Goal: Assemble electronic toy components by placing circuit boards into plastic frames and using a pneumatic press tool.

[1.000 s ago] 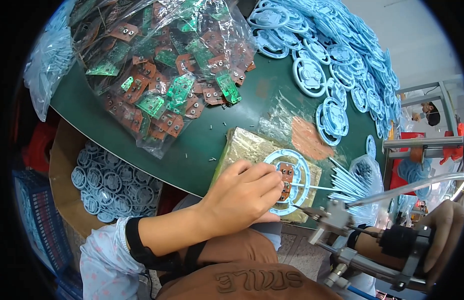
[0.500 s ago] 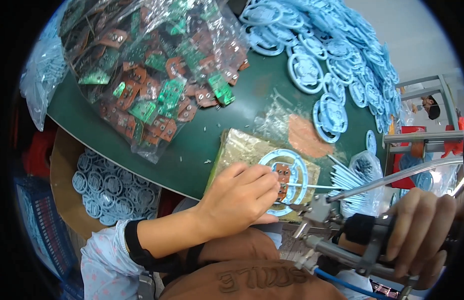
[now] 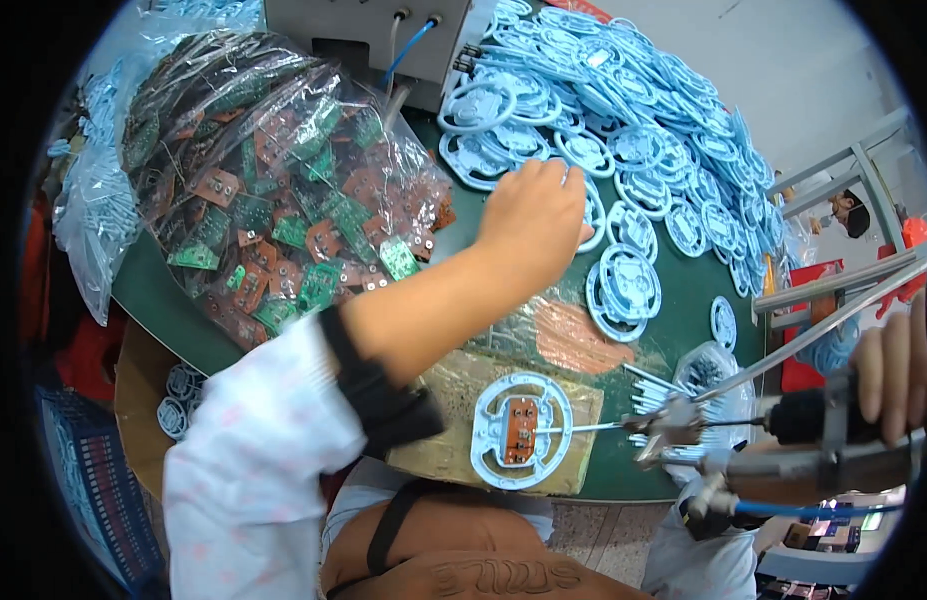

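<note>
My left hand [image 3: 536, 215] reaches out to the near edge of the pile, fingers curled over a light-blue toy steering wheel [image 3: 592, 219], which it partly hides. On the tan work block [image 3: 433, 450] lies another blue wheel [image 3: 480, 430] with a brown circuit board [image 3: 520, 430] set in its middle. At the right, my right hand [image 3: 888, 375] is wrapped round the black handle of a powered screwdriver [image 3: 808, 416]. Its metal head [image 3: 675, 422] stands just right of the block, and a thin pale rod extends from the head to the wheel.
Behind lies a large heap of blue wheels [image 3: 633, 145]. A clear bag of circuit boards [image 3: 283, 210] covers the table's left side. White sticks [image 3: 648, 385] lie beside a plastic bag at the right. A grey machine box [image 3: 363, 40] stands at the back.
My left hand has left the wheel on the block and moved up and forward to the pile. The screwdriver is now farther right of the block, still in my right hand. The view has shifted.
</note>
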